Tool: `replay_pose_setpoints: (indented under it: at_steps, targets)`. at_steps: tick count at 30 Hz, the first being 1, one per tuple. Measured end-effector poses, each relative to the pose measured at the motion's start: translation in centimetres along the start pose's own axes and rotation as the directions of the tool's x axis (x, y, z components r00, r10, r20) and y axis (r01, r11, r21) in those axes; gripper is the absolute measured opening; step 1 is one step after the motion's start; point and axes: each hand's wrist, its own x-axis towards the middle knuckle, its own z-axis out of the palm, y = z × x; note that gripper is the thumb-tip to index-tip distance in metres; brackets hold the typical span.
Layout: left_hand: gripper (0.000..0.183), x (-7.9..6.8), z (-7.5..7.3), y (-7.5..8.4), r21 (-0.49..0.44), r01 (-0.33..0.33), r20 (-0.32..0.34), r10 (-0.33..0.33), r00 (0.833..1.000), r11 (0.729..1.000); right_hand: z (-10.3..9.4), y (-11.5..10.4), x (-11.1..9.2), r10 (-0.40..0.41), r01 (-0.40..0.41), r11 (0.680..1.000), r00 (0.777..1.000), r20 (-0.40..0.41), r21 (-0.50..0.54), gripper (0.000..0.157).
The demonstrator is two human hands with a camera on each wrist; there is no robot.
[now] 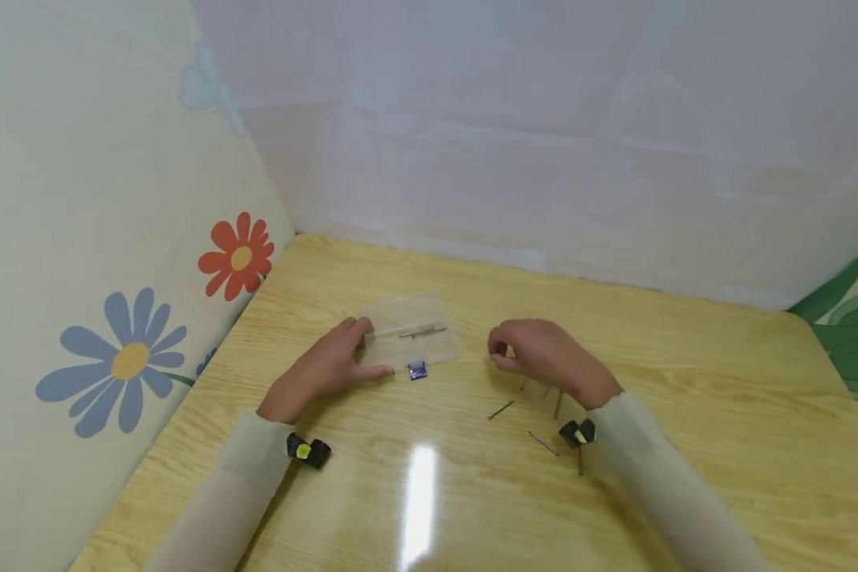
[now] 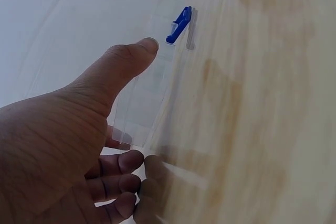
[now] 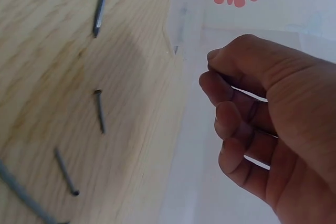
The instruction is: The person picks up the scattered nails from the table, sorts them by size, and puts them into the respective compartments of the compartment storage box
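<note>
A clear plastic box (image 1: 380, 347) with a blue clasp (image 1: 418, 370) on its near side lies on the table. Several thin metal nails (image 1: 418, 333) show inside it. My left hand (image 1: 332, 357) holds the box at its left end, thumb along the near side and fingers at the far side. To the right of the box, my right hand (image 1: 546, 353) hovers with curled fingers, thumb tip close against the index finger. Nothing shows between them. Below this hand, loose nails (image 3: 101, 111) are scattered on the wood.
Other nails, such as one nearer me (image 1: 543, 443), lie by the right wrist. The wood-grain table (image 1: 329, 508) meets a white sheet (image 1: 543, 159) at the back and a flower-printed wall (image 1: 129, 199) on the left. Green leaf print (image 1: 854, 334) borders the right side.
</note>
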Motion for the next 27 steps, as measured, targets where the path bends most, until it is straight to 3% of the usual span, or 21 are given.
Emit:
replay_pose_setpoints:
  at_steps: [12,19,27]
  targets:
    - [0.072,0.1,0.0,0.2,-0.009,0.007,0.005,-0.007,1.0,1.0,0.4,0.7,-5.0,0.001,-0.002,0.999,1.0,-0.021,-0.043,0.012]
    - [0.066,0.1,0.2,0.3,-0.013,-0.011,-0.014,0.011,1.0,1.0,0.0,1.3,-7.1,0.063,-0.065,0.997,0.998,-0.026,-0.051,0.006]
    - [0.063,0.2,0.1,0.2,-0.025,-0.035,-0.022,0.034,0.999,0.999,0.2,1.4,-9.5,0.131,-0.131,0.991,0.991,0.028,-0.03,0.006]
